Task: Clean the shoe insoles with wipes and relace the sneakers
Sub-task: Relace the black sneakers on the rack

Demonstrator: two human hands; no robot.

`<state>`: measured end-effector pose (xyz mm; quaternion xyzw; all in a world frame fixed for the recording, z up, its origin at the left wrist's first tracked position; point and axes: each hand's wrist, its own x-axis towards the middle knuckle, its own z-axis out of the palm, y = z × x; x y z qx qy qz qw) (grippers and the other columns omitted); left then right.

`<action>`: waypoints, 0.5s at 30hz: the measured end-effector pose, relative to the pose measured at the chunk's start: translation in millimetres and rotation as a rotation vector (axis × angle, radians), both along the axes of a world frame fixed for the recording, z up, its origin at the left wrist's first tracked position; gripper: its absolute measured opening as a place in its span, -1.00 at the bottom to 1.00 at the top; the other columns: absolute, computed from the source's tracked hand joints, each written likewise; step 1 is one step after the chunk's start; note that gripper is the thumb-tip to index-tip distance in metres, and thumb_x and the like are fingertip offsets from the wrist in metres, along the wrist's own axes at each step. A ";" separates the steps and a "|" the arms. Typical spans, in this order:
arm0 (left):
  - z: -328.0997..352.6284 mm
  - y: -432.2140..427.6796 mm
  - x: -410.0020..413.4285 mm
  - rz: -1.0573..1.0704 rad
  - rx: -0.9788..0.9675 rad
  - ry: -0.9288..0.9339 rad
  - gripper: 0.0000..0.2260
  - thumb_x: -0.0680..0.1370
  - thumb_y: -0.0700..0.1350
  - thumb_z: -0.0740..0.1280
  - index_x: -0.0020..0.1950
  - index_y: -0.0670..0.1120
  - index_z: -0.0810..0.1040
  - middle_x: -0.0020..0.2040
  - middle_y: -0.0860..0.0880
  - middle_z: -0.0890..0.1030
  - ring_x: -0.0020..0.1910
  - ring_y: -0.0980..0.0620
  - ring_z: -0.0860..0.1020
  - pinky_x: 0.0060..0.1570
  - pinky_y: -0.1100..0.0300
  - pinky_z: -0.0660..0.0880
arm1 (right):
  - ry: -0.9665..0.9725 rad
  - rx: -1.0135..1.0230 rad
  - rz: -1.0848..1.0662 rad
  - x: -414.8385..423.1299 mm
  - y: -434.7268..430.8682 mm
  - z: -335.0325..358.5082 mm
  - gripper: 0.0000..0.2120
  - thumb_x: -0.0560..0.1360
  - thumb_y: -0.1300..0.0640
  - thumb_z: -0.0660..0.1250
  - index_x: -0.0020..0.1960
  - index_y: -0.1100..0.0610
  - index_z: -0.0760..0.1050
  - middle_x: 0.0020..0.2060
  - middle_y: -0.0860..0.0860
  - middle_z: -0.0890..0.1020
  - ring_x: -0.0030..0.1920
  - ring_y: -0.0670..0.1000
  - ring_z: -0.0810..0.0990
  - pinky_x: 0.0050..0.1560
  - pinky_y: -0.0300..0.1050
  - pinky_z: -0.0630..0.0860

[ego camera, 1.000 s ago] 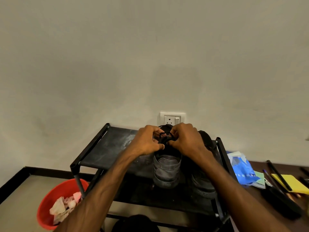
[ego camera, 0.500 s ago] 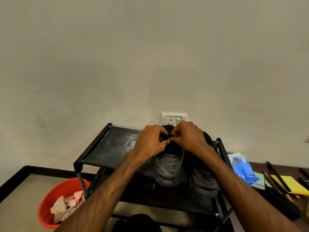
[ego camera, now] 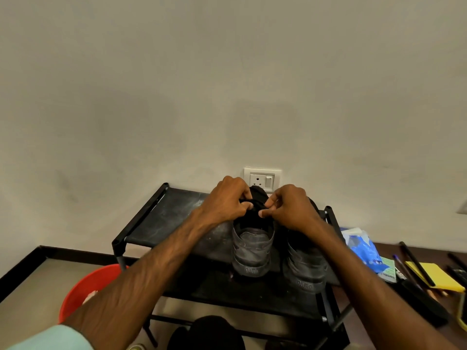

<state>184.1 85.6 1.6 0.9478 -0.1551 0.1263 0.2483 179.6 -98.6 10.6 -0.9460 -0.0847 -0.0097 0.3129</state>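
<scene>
The black shoe rack [ego camera: 161, 218] has one sneaker [ego camera: 251, 251] and a second sneaker [ego camera: 305, 263] side by side up top, heels facing the camera. The left hand [ego camera: 225, 200] and right hand [ego camera: 290, 205] sit right over the first one's opening. Fingers on both are curled, pinching the black lace [ego camera: 244, 199] between them.
</scene>
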 end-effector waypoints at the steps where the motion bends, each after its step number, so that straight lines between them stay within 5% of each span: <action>1: 3.6 2.9 1.0 -0.034 -0.013 0.035 -0.91 0.47 -0.08 0.53 -0.07 -0.06 0.74 -0.22 0.06 0.70 -0.24 0.16 0.63 -0.16 0.19 0.61 | 0.081 0.077 -0.003 2.4 -5.0 6.5 -0.87 0.45 0.15 0.57 -0.17 0.18 0.65 -0.28 0.08 0.71 -0.25 0.02 0.70 -0.10 -0.05 0.68; 3: 12.3 6.6 1.9 -0.084 -0.031 0.095 -0.91 0.50 -0.06 0.52 -0.06 -0.06 0.75 -0.25 0.14 0.66 -0.24 0.21 0.62 -0.19 0.31 0.53 | 0.290 0.248 -0.044 8.8 -14.4 20.1 -0.85 0.58 0.22 0.42 -0.02 0.34 0.63 -0.22 0.22 0.73 -0.25 0.12 0.74 -0.16 -0.04 0.71; 6: 20.3 6.7 5.7 -0.080 -0.089 0.138 -0.94 0.50 -0.08 0.52 -0.07 -0.05 0.74 -0.25 0.13 0.67 -0.21 0.18 0.65 -0.07 0.20 0.61 | 0.460 0.287 -0.093 21.4 -14.6 29.7 -0.77 0.64 0.22 0.32 0.09 0.42 0.51 -0.18 0.27 0.72 -0.20 0.17 0.76 -0.13 -0.02 0.71; 11: 24.7 3.9 15.5 0.017 -0.292 0.177 -0.95 0.51 -0.09 0.50 -0.12 -0.04 0.73 -0.25 0.12 0.72 -0.18 0.17 0.69 0.05 0.03 0.64 | 0.487 0.391 -0.199 35.5 6.1 22.9 -0.91 0.62 0.32 0.26 0.05 0.34 0.51 -0.12 0.24 0.68 -0.18 0.13 0.68 -0.07 0.01 0.66; 15: 46.8 5.8 19.0 0.110 -0.520 0.154 -0.89 0.56 -0.11 0.46 -0.05 -0.14 0.72 -0.23 0.05 0.73 -0.20 0.08 0.69 -0.13 0.15 0.67 | 0.363 0.527 -0.293 41.5 11.4 30.5 -0.85 0.60 0.34 0.26 0.10 0.34 0.58 -0.18 0.15 0.72 -0.24 0.04 0.65 -0.06 -0.04 0.62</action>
